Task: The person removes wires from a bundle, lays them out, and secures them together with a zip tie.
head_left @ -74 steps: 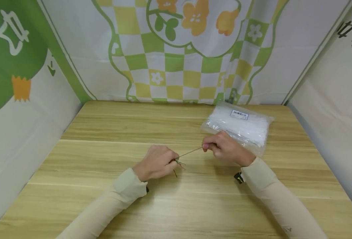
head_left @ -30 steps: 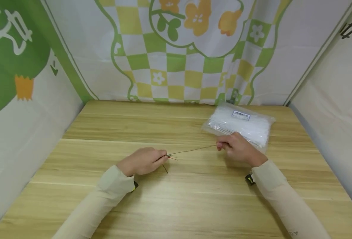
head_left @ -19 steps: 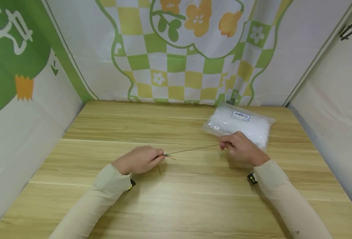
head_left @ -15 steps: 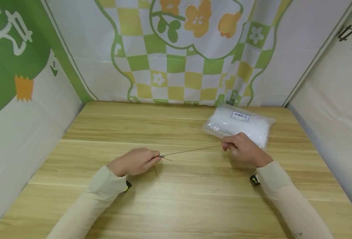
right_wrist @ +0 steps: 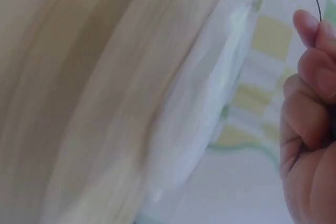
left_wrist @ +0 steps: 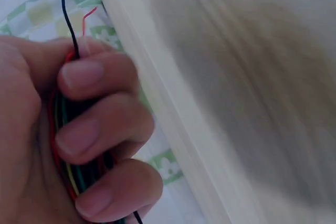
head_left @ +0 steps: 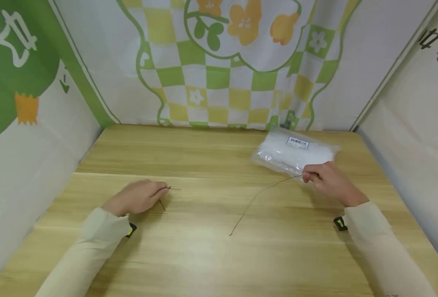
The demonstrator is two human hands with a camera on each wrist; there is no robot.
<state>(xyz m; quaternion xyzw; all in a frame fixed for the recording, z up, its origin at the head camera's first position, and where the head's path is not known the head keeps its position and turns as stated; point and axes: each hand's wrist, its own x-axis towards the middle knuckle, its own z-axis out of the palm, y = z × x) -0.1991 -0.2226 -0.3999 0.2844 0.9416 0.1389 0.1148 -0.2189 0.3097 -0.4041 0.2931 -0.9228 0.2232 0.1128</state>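
"How are the hands set?"

"The left grip (head_left: 138, 199) is curled round a bundle of coloured wires (left_wrist: 62, 124). The right grip (head_left: 332, 181) is a tight fingertip pinch on one thin dark wire (head_left: 243, 214), which arcs away to the left of that grip, its far end loose and bent."

"What might go wrong?"

"The single wire, I'd say. Only one end is pinched, so a springy flick could work it free, or the bent end could snag."

"And the bundle?"

"A black wire (left_wrist: 66, 11) and a red wire (left_wrist: 84, 22) poke out past the left grip. If it slackens, the strands may spread and tangle."

"Anything near the right grip?"

"A clear bag (head_left: 294, 152), just beyond it on the desk (head_left: 204, 260); a careless swing could knock it. Whether the loose end touches the desk, I can't tell."
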